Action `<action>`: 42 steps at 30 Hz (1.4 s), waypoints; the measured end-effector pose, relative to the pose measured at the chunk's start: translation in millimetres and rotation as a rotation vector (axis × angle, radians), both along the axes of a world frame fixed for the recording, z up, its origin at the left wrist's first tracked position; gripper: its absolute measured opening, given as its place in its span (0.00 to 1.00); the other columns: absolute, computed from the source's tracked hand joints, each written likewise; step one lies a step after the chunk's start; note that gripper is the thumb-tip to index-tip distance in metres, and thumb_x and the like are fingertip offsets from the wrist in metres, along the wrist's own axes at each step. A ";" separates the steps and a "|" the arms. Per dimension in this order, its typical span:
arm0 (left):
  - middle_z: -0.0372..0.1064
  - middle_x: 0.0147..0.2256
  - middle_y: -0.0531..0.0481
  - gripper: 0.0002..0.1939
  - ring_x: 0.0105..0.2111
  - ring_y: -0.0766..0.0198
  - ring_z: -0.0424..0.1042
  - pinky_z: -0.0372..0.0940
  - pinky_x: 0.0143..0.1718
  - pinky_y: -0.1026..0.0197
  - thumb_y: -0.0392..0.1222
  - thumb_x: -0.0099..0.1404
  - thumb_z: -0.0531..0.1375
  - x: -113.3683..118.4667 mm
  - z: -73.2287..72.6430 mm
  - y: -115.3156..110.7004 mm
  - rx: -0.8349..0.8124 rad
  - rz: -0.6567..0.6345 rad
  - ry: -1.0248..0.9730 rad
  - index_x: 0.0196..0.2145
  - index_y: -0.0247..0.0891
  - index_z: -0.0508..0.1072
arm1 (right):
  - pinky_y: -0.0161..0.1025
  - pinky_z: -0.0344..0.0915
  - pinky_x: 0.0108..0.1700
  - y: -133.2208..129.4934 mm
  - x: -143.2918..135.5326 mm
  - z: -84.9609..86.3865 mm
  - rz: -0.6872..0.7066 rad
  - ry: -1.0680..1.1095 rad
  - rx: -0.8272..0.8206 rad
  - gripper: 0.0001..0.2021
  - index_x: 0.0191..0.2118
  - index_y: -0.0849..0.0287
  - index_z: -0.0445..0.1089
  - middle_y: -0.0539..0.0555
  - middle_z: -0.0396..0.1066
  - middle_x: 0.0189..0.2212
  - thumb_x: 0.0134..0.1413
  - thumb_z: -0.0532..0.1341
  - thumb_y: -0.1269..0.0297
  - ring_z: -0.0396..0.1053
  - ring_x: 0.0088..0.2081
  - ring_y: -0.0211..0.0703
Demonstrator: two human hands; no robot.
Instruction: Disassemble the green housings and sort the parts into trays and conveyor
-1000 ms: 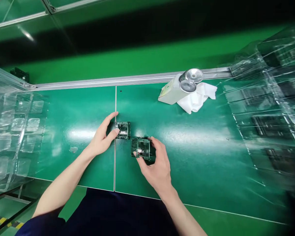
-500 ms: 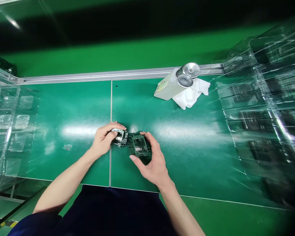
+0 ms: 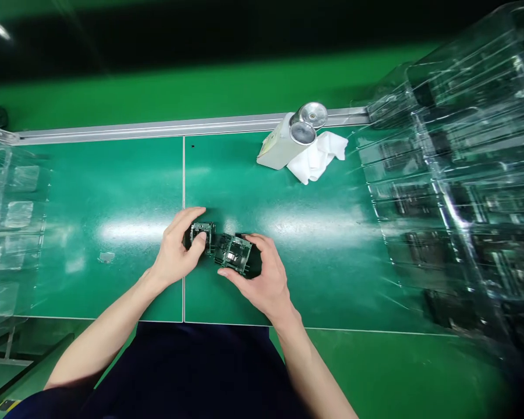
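Observation:
A small black electronic module point(image 3: 208, 231) with a pale-edged top sits by my left hand point(image 3: 177, 247). My left thumb lies across that module, while the index finger stretches past its far edge; the other fingers are partly hidden. Just to the right is a second, slightly larger black module point(image 3: 234, 251) with a square opening and shiny metal inside. My right hand point(image 3: 264, 276) grips this one between thumb at the near side and fingers at the far side. Both modules are close together, low over the green table point(image 3: 126, 186); I cannot tell whether they touch.
A pale plastic bottle point(image 3: 276, 145), two metal cans point(image 3: 303, 132) and a crumpled white cloth point(image 3: 317, 158) are at the back. Clear plastic trays point(image 3: 436, 169) with dark parts stack up on the right; more clear trays point(image 3: 20, 215) stand left. A metal rail point(image 3: 157, 129) runs behind.
The view has shifted, so the scene sits further left. My left index finger has lifted off the smaller module, which has turned. The larger module has tilted clockwise in my right hand.

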State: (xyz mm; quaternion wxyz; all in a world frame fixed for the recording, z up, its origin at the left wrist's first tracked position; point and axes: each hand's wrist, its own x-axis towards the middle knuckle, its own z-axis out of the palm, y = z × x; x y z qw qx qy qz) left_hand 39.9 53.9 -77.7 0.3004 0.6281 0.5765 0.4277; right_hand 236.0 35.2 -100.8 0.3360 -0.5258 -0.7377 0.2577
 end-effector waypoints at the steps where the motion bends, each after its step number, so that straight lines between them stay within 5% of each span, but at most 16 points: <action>1: 0.71 0.50 0.41 0.18 0.53 0.55 0.70 0.66 0.55 0.49 0.37 0.64 0.56 2.7 2.9 -2.3 0.062 0.006 0.005 0.52 0.38 0.70 | 0.53 0.72 0.46 -1.5 0.5 1.4 -0.020 -0.010 0.016 0.30 0.55 0.55 0.58 0.61 0.69 0.47 0.51 0.66 0.46 0.71 0.48 0.53; 4: 0.69 0.54 0.41 0.23 0.59 0.54 0.65 0.60 0.61 0.46 0.33 0.63 0.56 10.2 18.6 -12.5 0.176 -0.063 -0.074 0.56 0.40 0.67 | 0.53 0.73 0.46 -7.1 2.9 13.2 -0.039 -0.021 0.079 0.30 0.55 0.55 0.58 0.61 0.69 0.46 0.51 0.67 0.49 0.71 0.48 0.53; 9: 0.66 0.58 0.42 0.27 0.62 0.53 0.61 0.60 0.63 0.48 0.33 0.63 0.56 23.9 49.2 -22.6 -0.047 -0.313 -0.233 0.60 0.42 0.63 | 0.54 0.73 0.47 -14.5 4.0 48.9 -0.024 0.023 0.167 0.29 0.55 0.55 0.58 0.62 0.69 0.46 0.52 0.67 0.52 0.70 0.49 0.54; 13: 0.68 0.55 0.43 0.21 0.59 0.53 0.65 0.64 0.59 0.49 0.33 0.64 0.56 32.8 56.7 -20.9 -0.112 -0.316 -0.356 0.54 0.44 0.69 | 0.55 0.74 0.46 -14.2 3.0 64.9 -0.026 0.018 0.198 0.29 0.57 0.54 0.57 0.62 0.69 0.47 0.52 0.67 0.57 0.71 0.49 0.55; 22: 0.73 0.49 0.44 0.10 0.52 0.56 0.71 0.70 0.50 0.53 0.37 0.66 0.57 43.1 55.3 -23.9 -0.209 -0.226 -0.561 0.44 0.43 0.73 | 0.53 0.76 0.43 -14.4 -5.8 64.8 0.005 0.033 0.248 0.27 0.58 0.54 0.56 0.61 0.71 0.45 0.55 0.65 0.57 0.73 0.48 0.55; 30: 0.74 0.46 0.44 0.06 0.48 0.57 0.73 0.72 0.46 0.55 0.38 0.65 0.58 43.9 57.9 -27.7 -0.237 -0.139 -0.539 0.39 0.42 0.73 | 0.52 0.76 0.42 -14.4 -12.1 66.0 0.028 0.043 0.277 0.26 0.57 0.54 0.55 0.60 0.73 0.42 0.57 0.64 0.57 0.74 0.46 0.55; 42: 0.73 0.42 0.47 0.12 0.47 0.60 0.74 0.71 0.43 0.61 0.28 0.59 0.57 40.9 62.1 -26.2 -0.244 -0.080 -0.514 0.37 0.41 0.74 | 0.53 0.76 0.42 -10.8 -14.7 59.7 0.085 0.030 0.365 0.26 0.57 0.58 0.55 0.64 0.71 0.44 0.56 0.64 0.63 0.73 0.47 0.55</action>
